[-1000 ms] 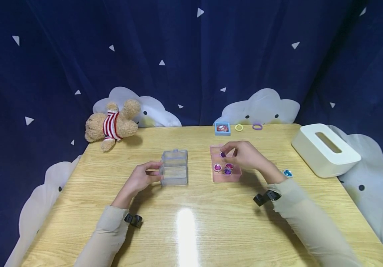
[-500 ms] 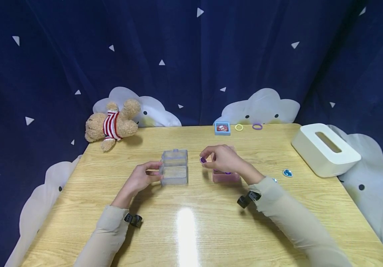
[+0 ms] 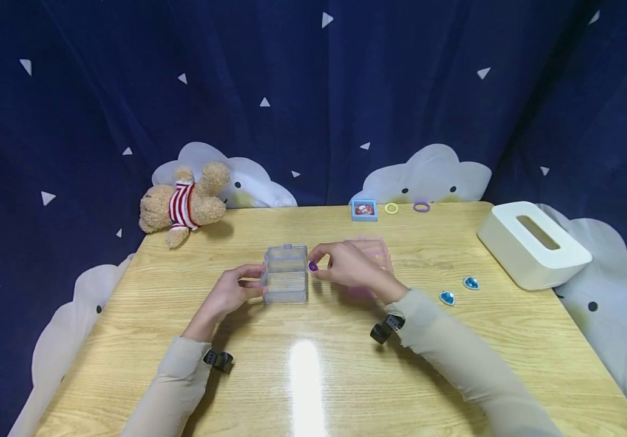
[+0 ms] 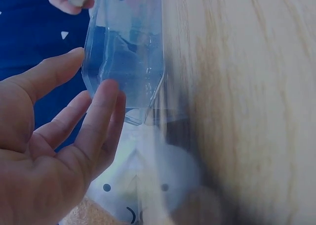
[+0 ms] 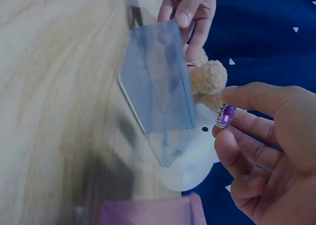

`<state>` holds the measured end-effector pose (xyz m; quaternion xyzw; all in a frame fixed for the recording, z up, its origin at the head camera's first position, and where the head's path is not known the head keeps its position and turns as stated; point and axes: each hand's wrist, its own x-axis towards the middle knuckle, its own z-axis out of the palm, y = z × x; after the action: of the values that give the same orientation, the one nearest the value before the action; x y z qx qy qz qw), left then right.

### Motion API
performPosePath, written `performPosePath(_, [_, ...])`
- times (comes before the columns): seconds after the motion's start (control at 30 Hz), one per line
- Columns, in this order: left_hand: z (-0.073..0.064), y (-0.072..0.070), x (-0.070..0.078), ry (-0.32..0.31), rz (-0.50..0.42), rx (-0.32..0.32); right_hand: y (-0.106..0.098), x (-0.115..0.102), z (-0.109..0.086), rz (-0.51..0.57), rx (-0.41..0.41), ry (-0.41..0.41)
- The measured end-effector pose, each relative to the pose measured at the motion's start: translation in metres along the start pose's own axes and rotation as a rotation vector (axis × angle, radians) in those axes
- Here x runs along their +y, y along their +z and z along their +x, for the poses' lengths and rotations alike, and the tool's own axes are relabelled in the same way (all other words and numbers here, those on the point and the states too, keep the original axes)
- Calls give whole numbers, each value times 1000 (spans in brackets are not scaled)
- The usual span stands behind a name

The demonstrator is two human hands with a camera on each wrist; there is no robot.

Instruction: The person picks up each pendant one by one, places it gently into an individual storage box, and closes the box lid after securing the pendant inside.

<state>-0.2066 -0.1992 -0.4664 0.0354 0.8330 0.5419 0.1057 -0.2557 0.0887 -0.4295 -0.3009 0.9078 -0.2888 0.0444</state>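
In the head view my right hand (image 3: 343, 264) pinches a purple gem (image 3: 312, 266) between thumb and fingertips, just off the right side of a clear lidded box (image 3: 286, 285). The right wrist view shows the gem's silver beaded rim (image 5: 220, 117). My left hand (image 3: 231, 290) rests its fairly straight fingertips against the clear box's left side; in the left wrist view, thumb and fingers are spread along its wall. The box stands with its lid raised, and no gems show inside. Partly behind my right hand is a pink box (image 3: 381, 252), its contents hidden.
Two blue gems (image 3: 447, 297) lie right of the pink box. A white tissue box (image 3: 537, 246) stands at the right edge. Along the back are a small blue tray (image 3: 364, 210), a yellow ring (image 3: 391, 209), a purple ring (image 3: 421, 207) and a teddy bear (image 3: 182, 203).
My right hand has carried the purple gem left, out of the pink box and over to the clear box. Its sleeve has uncovered the second blue gem. The left hand has stayed put.
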Motion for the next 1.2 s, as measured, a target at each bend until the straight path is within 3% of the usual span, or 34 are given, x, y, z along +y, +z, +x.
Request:
performPosePath(0.4, [0, 1, 0, -4, -8, -1, 24, -10, 16, -5, 0, -41])
performPosePath(0.63, [-1, 1, 0, -2, -13, -2, 40, -9, 25, -58, -23, -59])
performPosePath(1.2, [-2, 0, 1, -7, -20, -5, 49, -17, 37, -128, -131, 8])
